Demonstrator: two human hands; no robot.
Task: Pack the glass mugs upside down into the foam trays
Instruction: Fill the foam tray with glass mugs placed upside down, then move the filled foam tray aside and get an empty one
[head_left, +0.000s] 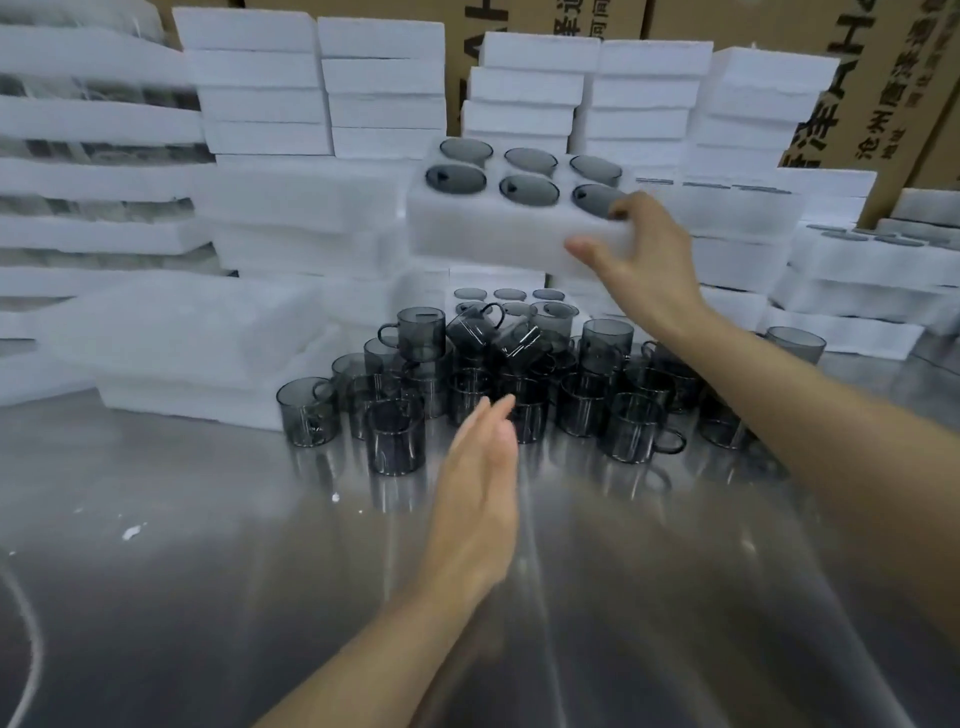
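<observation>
Your white foam tray (488, 228), six smoky grey glass mugs (530, 189) seated bottoms-up, hangs far centre, long axis left-right, your right hand (649, 254) gripping its right end. Loose mugs (395, 441) crowd the steel worktop (208, 571) just beyond your open, straight-fingered left hand (480, 488).

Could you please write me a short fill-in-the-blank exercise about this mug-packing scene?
1. The right hand grips a foam tray holding ___ mugs.
2. The left hand, held flat, holds ___.
3. The loose mugs stand on a shiny ___ table.
Missing words: six; nothing; metal.
</observation>
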